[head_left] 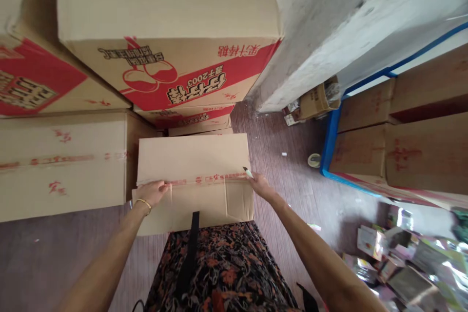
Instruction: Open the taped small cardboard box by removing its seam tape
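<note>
A closed cardboard box (193, 156), with red-printed tape along its middle seam, lies in front of my body. At the left end of that seam, my left hand (152, 192) has its fingers curled on the edge of a top flap. My right hand (260, 185) is closed around what looks like a small utility knife (248, 172), with a pale green handle and a dark blade. The knife is over the right end of the taped seam, its tip pointing up and left. I cannot tell whether the blade touches the cardboard.
Large printed cartons (168, 19) are stacked ahead, and a taped carton (62, 161) stands left. A concrete pillar (303, 48) rises ahead right. Rightward are a tape roll (314, 160), a blue frame (331, 141) around cartons, and a heap of small packages (413, 263).
</note>
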Tool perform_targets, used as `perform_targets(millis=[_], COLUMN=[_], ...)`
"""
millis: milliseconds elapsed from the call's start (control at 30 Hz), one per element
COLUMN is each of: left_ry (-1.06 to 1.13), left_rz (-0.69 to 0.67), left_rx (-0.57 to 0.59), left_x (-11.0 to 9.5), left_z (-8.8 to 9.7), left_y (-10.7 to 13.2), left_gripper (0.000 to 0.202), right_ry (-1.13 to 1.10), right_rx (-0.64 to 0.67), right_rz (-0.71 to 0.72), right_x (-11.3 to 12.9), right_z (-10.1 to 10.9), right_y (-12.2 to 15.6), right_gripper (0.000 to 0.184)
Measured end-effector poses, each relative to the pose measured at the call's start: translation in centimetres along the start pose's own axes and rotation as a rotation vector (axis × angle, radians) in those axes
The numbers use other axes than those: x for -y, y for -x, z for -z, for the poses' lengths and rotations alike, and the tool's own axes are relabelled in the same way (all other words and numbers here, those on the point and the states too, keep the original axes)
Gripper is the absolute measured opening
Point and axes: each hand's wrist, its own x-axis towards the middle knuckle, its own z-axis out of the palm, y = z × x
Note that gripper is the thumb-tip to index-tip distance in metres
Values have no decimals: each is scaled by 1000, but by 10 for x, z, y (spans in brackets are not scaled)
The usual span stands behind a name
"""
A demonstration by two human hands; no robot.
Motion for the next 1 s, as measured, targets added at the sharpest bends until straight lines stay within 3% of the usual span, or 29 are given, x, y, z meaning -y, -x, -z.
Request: perform_targets(millis=[100, 167, 467, 800, 1000], left_ry=[-17, -14, 48, 92, 41], left_rz=[21, 33, 43, 13, 7], left_rx=[12, 21, 6, -65, 10], left_x=[-4, -7, -7, -5, -9], left_z=[1, 3, 2, -19, -7], left_y=[-3, -7, -9, 23, 17], left_gripper=[44, 44, 44, 40, 38], right_ry=[158, 260, 370, 413, 434], right_rx=[123, 161, 155, 88, 118], right_rz=[131, 137, 95, 123, 150], right_x=[8, 19, 64, 61, 71], right_z=[6, 8, -10, -15, -11], right_y=[-10, -18, -17, 11, 1], right_gripper=[37, 37, 36, 34, 34])
